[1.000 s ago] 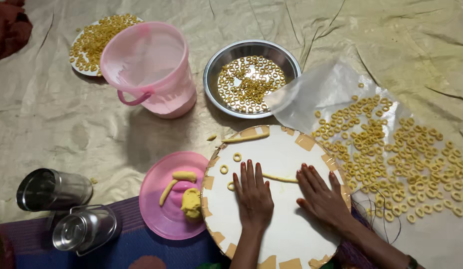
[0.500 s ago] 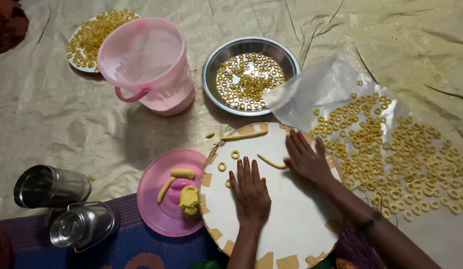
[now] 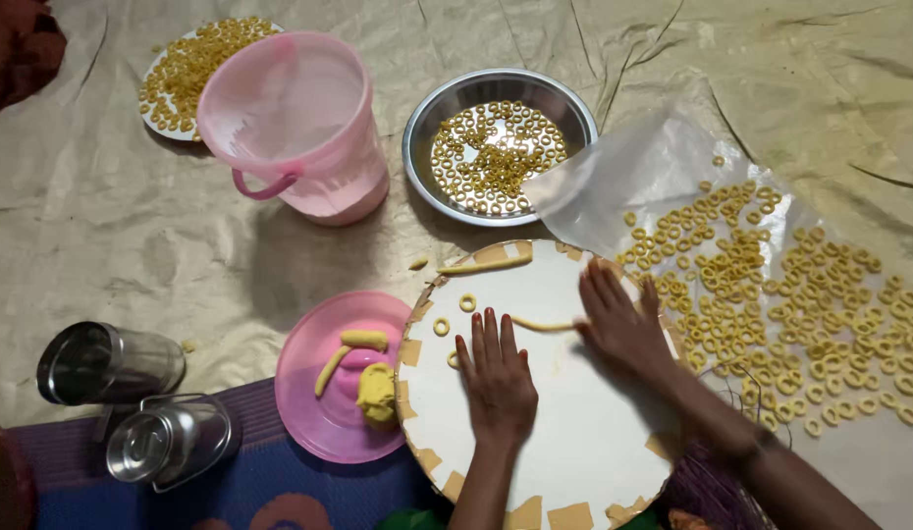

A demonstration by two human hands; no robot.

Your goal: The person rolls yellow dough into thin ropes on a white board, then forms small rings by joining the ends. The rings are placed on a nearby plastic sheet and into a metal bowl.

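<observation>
A round white board [image 3: 555, 442] lies in front of me. My left hand [image 3: 496, 378] rests flat on it, fingers together, beside a small dough ring [image 3: 454, 360]. My right hand [image 3: 618, 319] presses flat on a thin yellow dough rope [image 3: 540, 324], whose left end sticks out from under the fingers. Two more dough rings [image 3: 467, 302] lie on the board's upper left. A longer dough strip [image 3: 486, 264] lies along the board's top edge. A pink plate [image 3: 324, 422] to the left holds dough lumps [image 3: 375, 393].
A steel bowl [image 3: 422, 137] of dough rings and a pink bucket [image 3: 299, 128] stand beyond the board. A clear plastic sheet [image 3: 614, 177] at the right carries several rings. A white plate [image 3: 152, 113] of rings sits far left. Two steel containers [image 3: 133, 393] stand at lower left.
My right hand has moved up and away across the board, rolling the dough rope under it. My left hand has stayed flat in about the same place.
</observation>
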